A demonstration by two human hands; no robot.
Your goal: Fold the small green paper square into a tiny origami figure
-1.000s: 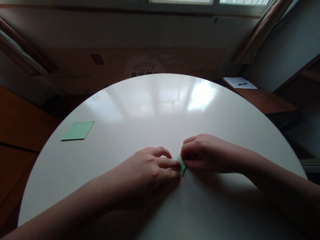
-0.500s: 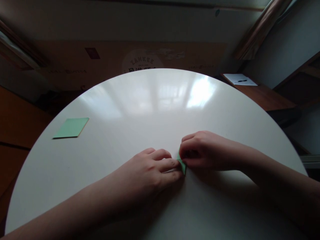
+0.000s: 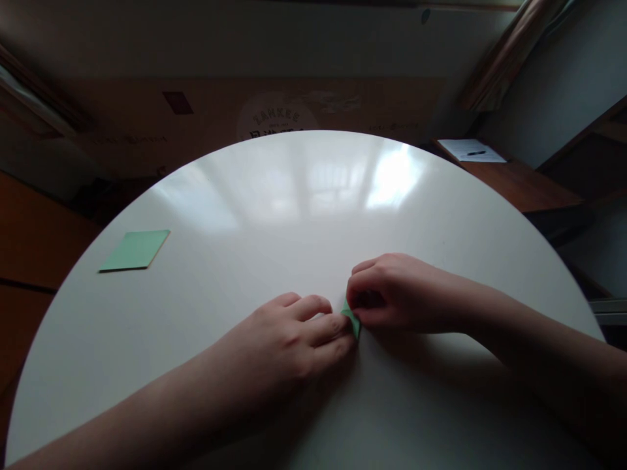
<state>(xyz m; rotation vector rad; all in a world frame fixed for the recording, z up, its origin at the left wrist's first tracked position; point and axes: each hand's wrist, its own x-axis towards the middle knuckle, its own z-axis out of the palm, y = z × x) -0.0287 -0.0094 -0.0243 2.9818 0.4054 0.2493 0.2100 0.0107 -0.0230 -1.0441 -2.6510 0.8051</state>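
Note:
A small piece of folded green paper [image 3: 351,320] lies on the white round table [image 3: 274,248], mostly covered by my fingers. My left hand [image 3: 298,333] has its fingertips on the paper's left side, the thumb and index finger close together on it. From the right, my right hand [image 3: 386,294] pinches the paper's edge between curled index finger and thumb. Only a narrow pointed part of the paper shows between the two hands. Far to the left sits a stack of square green paper [image 3: 134,250].
Beyond the table on the right, a brown wooden desk [image 3: 526,186] bears white paper sheets [image 3: 463,150] with a dark pen [image 3: 476,153] on them. A printed cardboard panel [image 3: 210,124] stands against the wall behind the table. Window light reflects off the tabletop.
The view has tipped down, and the window has left the frame. Both hands stay at the green paper with small finger shifts; the left fingers have drawn closer together over it.

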